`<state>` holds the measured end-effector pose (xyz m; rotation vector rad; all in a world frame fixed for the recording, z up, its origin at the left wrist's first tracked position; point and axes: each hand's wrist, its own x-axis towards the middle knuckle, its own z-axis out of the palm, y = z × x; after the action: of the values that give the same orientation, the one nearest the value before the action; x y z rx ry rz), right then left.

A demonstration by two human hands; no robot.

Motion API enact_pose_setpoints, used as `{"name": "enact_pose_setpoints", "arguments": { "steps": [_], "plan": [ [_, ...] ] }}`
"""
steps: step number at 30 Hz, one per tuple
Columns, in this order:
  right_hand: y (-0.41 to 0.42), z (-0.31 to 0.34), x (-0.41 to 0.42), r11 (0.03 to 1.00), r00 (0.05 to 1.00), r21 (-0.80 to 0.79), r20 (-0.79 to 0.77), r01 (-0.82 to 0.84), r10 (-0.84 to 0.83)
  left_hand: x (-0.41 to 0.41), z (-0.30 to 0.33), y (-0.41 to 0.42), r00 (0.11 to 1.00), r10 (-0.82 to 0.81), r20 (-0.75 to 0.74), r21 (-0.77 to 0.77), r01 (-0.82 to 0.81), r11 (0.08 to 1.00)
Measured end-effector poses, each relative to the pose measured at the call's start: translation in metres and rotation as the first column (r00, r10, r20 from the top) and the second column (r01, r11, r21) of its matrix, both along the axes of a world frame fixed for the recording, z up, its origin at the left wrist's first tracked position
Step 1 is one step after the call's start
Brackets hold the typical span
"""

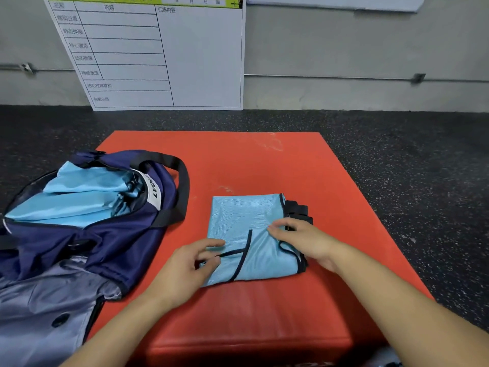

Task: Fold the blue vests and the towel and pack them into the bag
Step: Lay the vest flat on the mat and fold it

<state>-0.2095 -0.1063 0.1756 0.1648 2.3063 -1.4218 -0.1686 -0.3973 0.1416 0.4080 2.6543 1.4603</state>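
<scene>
Pinching black trim of folded blue vest with my left hand; right hand, fingers flat, pressed vest onto red mat; open bag alongside.

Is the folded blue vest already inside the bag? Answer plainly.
No, the folded blue vest lies on the red mat beside the bag, with both hands on it.
</scene>
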Motion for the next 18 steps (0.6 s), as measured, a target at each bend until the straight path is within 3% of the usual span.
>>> {"name": "enact_pose_setpoints", "arguments": {
  "steps": [7,13,16,18],
  "plan": [
    [0.026,0.011,0.015,0.941,0.989,-0.336,0.149,0.033,0.018,-0.007,-0.003,-0.002,1.0,0.0,-0.017,0.044,0.0,0.999],
    [0.031,0.017,0.036,0.842,0.98,-0.529,0.088,-0.105,0.177,-0.01,-0.004,0.0,1.0,-0.018,-0.02,0.029,0.018,0.999],
    [0.029,0.021,0.04,0.872,0.971,-0.454,0.056,-0.182,0.232,-0.007,0.001,-0.001,0.992,-0.063,0.105,0.156,0.046,0.987],
    [0.026,0.022,0.042,0.913,0.962,-0.324,0.025,-0.249,0.271,-0.003,0.01,-0.003,0.971,-0.153,0.184,0.226,0.11,0.968]
  ]
}}
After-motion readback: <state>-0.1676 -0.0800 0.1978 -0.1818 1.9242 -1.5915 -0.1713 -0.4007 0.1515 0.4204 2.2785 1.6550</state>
